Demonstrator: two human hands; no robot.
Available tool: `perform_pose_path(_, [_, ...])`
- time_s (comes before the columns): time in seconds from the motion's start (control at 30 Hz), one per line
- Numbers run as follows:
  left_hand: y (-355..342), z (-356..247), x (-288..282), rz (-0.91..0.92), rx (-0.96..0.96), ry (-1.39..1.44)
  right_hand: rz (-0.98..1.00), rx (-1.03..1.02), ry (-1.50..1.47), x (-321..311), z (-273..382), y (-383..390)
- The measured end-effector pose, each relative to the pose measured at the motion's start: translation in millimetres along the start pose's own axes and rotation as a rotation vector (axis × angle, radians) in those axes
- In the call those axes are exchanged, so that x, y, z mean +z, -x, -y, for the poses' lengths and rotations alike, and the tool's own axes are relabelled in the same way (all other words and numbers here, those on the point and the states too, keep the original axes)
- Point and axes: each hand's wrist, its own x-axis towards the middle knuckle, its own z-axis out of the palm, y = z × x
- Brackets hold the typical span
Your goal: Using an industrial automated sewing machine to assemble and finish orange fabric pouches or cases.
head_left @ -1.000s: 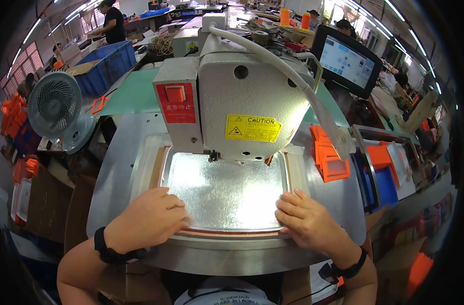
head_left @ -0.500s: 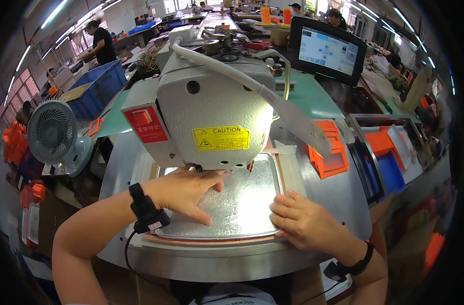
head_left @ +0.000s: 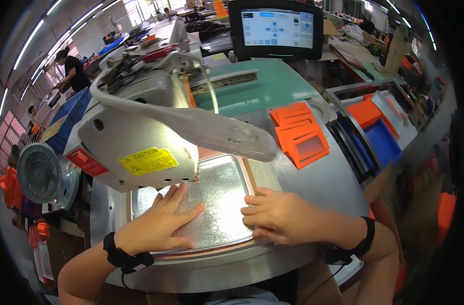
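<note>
My left hand (head_left: 166, 221) lies open, fingers spread, on a silvery rectangular sheet (head_left: 214, 185) set in a pale frame (head_left: 260, 174) on a metal table. Its fingertips reach just below the grey machine head (head_left: 140, 129), which bears yellow and red labels and hides part of the sheet. Bent fingers of my right hand (head_left: 267, 216) grip the sheet's right edge. Both wrists carry black straps with small devices.
Orange cut pieces (head_left: 303, 147) lie right of the machine, beside trays (head_left: 382, 145) holding orange and blue pieces. A screen (head_left: 275, 31) stands behind a green board (head_left: 262, 84). A fan (head_left: 38, 173), a blue crate (head_left: 69, 112) and a co-worker (head_left: 66, 68) are at left.
My left hand went from a curled position at the lower left up under the machine head, then spread flat on the sheet. The view has turned rightward, so the machine appears further left.
</note>
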Motion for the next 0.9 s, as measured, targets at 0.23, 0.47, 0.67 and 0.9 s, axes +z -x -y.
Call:
perform_pose_path(0.23, [-0.2, -1.7, -3.2, 0.056, -0.022, 0.055, -0.328, -0.049, 0.140, 1.4, -89.1, -18.6])
perform_pose_path(0.47, [-6.3, -2.7, -1.7, 0.073, -0.024, 0.066, -0.034, 0.037, 0.415, -19.1, -58.3, -26.2])
perform_pose_path(0.67, [0.9, -3.9, 0.8, 0.056, -0.056, 0.094, 0.048, 0.085, 0.370, -29.3, -33.0, -37.7])
perform_pose_path(0.9, [1.3, 2.1, 4.2, 0.057, -0.026, 0.115, 0.140, 0.191, 0.497, -19.5, -13.7, -39.9])
